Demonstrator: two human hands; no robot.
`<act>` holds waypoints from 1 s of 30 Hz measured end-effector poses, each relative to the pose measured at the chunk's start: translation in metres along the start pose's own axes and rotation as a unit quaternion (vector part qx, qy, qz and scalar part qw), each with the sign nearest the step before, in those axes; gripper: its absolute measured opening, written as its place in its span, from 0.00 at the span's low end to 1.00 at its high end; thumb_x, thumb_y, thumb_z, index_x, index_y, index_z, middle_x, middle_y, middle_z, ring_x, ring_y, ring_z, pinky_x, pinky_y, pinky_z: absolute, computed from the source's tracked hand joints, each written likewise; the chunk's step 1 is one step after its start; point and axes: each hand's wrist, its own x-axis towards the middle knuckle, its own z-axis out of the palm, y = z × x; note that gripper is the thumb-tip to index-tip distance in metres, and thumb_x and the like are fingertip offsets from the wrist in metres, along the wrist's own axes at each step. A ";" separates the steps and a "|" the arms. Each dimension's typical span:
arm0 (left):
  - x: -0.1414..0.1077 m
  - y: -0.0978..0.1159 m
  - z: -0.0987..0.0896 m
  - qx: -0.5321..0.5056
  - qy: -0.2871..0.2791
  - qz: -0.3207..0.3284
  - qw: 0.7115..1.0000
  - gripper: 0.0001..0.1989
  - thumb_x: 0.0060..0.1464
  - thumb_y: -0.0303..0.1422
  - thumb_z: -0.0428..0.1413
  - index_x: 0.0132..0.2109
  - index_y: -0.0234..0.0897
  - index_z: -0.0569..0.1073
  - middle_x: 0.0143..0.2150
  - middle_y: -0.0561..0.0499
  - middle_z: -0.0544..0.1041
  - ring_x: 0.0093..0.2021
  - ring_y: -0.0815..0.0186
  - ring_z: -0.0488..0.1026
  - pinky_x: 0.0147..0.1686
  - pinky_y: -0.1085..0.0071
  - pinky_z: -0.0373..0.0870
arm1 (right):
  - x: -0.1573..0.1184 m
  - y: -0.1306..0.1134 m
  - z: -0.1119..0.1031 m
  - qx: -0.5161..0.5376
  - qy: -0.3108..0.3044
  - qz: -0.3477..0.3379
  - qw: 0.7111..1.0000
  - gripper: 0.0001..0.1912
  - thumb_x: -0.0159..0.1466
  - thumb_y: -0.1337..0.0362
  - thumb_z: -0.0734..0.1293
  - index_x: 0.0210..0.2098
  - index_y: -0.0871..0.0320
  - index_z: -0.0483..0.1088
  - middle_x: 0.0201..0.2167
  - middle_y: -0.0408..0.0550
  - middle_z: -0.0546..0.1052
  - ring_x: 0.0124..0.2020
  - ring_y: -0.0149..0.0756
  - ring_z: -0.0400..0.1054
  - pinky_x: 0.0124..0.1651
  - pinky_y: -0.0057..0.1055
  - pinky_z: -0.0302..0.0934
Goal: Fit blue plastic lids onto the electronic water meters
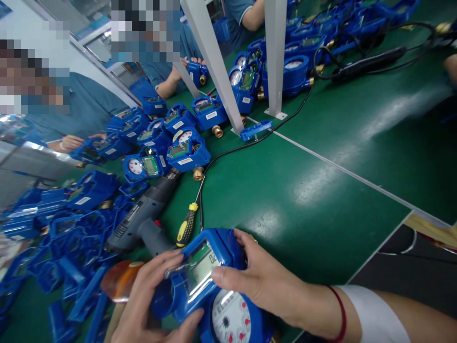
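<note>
In the head view a blue water meter point(232, 314) with a round white dial and red pointers is held low at the front of the table. Above the dial, its housing frames a grey digital display point(204, 267). My left hand point(153, 295) grips the housing's left side, fingers over the top corner and thumb below. From the right, my right hand point(264, 276) is closed round the housing, its thumb lying by the display's edge. Just beyond the meter, a yellow-and-black screwdriver point(186, 226) lies on the green table point(257, 190).
A grey power drill point(143, 219) lies to the left, beside a heap of blue plastic covers point(71, 267). Several meters point(187, 150) stand in rows farther back. White posts point(274, 62) and a black cable point(246, 147) cross the table. Co-workers' hands point(71, 143) handle meters opposite.
</note>
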 end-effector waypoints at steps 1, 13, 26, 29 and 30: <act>0.000 -0.004 -0.003 0.016 -0.011 0.010 1.000 0.27 0.49 0.42 0.60 0.53 0.38 0.64 0.50 0.43 0.70 0.51 0.56 0.69 0.48 0.63 0.70 | 0.000 -0.001 0.000 0.013 -0.006 0.005 1.000 0.34 0.53 0.50 0.73 0.54 0.56 0.63 0.49 0.50 0.72 0.53 0.46 0.65 0.56 0.43 0.60; 0.018 -0.016 -0.023 0.088 -0.116 0.064 0.987 0.33 0.48 0.45 0.59 0.60 0.43 0.61 0.53 0.46 0.73 0.48 0.59 0.75 0.44 0.69 0.76 | 0.004 0.001 0.014 0.024 -0.032 0.023 0.999 0.47 0.41 0.54 0.79 0.56 0.56 0.59 0.52 0.52 0.69 0.54 0.48 0.63 0.57 0.44 0.58; 0.011 -0.021 -0.021 0.086 -0.129 0.073 0.985 0.34 0.48 0.46 0.60 0.61 0.44 0.63 0.58 0.46 0.67 0.52 0.59 0.73 0.48 0.73 0.72 | 0.008 -0.004 0.017 0.002 -0.022 0.065 0.998 0.43 0.43 0.51 0.77 0.53 0.56 0.57 0.48 0.52 0.70 0.50 0.47 0.67 0.51 0.42 0.63; 0.019 -0.021 -0.023 0.110 -0.138 0.113 0.978 0.36 0.46 0.50 0.61 0.60 0.43 0.63 0.58 0.46 0.68 0.51 0.60 0.73 0.49 0.74 0.71 | 0.011 -0.012 0.018 -0.007 -0.010 0.097 0.995 0.42 0.43 0.50 0.76 0.50 0.59 0.58 0.46 0.54 0.70 0.49 0.49 0.67 0.49 0.41 0.64; 0.021 -0.021 -0.024 0.118 -0.143 0.117 0.976 0.37 0.45 0.51 0.61 0.61 0.43 0.63 0.58 0.46 0.67 0.51 0.60 0.73 0.50 0.74 0.70 | 0.013 -0.015 0.019 -0.013 0.000 0.109 0.994 0.41 0.43 0.50 0.76 0.49 0.60 0.58 0.46 0.55 0.70 0.49 0.49 0.67 0.49 0.41 0.64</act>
